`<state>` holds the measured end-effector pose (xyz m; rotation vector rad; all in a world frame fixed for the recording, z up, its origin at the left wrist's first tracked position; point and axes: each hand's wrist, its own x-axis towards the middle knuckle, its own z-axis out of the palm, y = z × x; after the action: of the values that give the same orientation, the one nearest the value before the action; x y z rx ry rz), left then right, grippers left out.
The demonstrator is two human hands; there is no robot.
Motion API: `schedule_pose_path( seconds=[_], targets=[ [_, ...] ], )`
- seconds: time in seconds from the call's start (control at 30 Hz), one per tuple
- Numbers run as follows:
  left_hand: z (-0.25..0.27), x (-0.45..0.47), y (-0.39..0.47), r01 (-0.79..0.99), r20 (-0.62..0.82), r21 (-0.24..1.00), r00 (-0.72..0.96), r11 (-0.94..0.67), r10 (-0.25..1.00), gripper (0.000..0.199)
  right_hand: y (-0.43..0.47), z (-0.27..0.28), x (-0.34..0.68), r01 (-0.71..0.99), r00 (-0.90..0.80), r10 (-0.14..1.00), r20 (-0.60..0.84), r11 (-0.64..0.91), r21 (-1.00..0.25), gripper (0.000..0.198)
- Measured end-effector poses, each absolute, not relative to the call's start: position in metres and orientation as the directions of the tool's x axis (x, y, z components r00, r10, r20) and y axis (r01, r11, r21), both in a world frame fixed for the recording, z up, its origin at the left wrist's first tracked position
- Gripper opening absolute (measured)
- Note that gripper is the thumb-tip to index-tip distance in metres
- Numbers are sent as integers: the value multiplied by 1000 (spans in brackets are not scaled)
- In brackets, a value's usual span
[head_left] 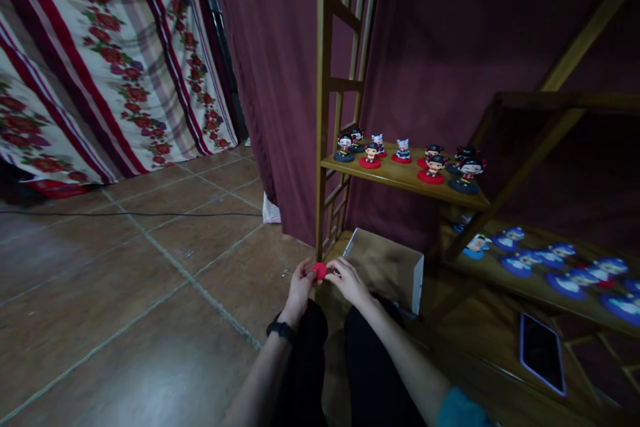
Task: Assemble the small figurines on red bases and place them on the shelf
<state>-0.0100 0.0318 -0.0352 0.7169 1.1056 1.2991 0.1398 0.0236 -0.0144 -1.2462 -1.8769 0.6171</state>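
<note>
My left hand [300, 285] and my right hand [349, 282] meet in front of my knees, both pinching a small red round piece [319, 271]. A black band sits on my left wrist. Just beyond my hands lies an open white cardboard box [395, 265] on the low wooden shelf. Above it, a wooden shelf [400, 179] carries several small figurines on red and dark round bases [431, 170].
A lower shelf at right holds several blue-and-white figurines [560, 260]. A dark phone [543, 351] lies flat on the wood at lower right. A maroon curtain hangs behind the rack; a floral cloth hangs at left over the tiled floor [125, 267], where a thin cable runs.
</note>
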Motion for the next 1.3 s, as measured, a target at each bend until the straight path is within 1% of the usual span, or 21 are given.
schedule_pose_path(
  seconds=[0.07, 0.13, 0.17, 0.23, 0.27, 0.33, 0.4, 0.5, 0.6, 0.7, 0.8, 0.97, 1.1, 1.23, 1.3],
  targets=[
    [-38, -12, 34, -392, -230, 905, -122, 166, 966, 40, 32, -24, 145, 423, -56, 962, 266, 265, -867, 15],
    [-40, -12, 36, -386, -240, 906, -130, 174, 962, 35, 38, -32, 151, 271, 79, 991, 107, 81, -959, 16],
    [-41, -12, 37, -379, -244, 908, -127, 180, 962, 32, 41, -35, 155, 176, 127, 992, 11, -11, -984, 17],
    [-42, -11, 39, -365, -243, 911, -106, 189, 964, 28, 43, -39, 161, -37, 167, 974, -150, -146, -989, 15],
    [-42, -10, 39, -361, -241, 913, -96, 192, 966, 26, 43, -39, 163, -134, 161, 966, -202, -181, -974, 13],
    [-43, -7, 40, -357, -243, 912, -70, 203, 967, 26, 43, -40, 167, -274, 123, 962, -245, -204, -940, 13],
    [-44, -3, 40, -352, -244, 911, -45, 214, 969, 28, 42, -40, 168, -328, 73, 965, -254, -217, -920, 17],
    [-48, 3, 42, -314, -208, 930, -13, 193, 978, 30, 40, -41, 166, -300, 4, 970, -244, -231, -925, 29],
    [-52, 8, 44, -270, -171, 950, -25, 158, 985, 31, 40, -43, 162, -226, -8, 976, -217, -213, -950, 35],
    [-54, 12, 45, -240, -151, 961, -47, 135, 987, 34, 42, -46, 157, -168, 27, 981, -192, -185, -968, 33],
    [-53, 12, 44, -168, -110, 981, -69, 98, 991, 37, 43, -51, 152, -76, 59, 988, -145, -141, -987, 29],
    [-43, 11, 40, -154, -115, 983, -96, 99, 989, 39, 42, -54, 147, 148, 34, 999, -14, -19, -989, 26],
    [-38, 11, 37, -153, -116, 983, -90, 101, 989, 37, 43, -54, 146, 241, 7, 995, 96, 92, -966, 24],
    [-36, 11, 36, -113, -86, 991, -78, 77, 993, 33, 46, -55, 144, 355, -21, 975, 223, 216, -910, 23],
    [-37, 10, 36, -91, -70, 994, -69, 64, 995, 31, 48, -56, 143, 396, -33, 968, 250, 242, -886, 23]
  ],
)
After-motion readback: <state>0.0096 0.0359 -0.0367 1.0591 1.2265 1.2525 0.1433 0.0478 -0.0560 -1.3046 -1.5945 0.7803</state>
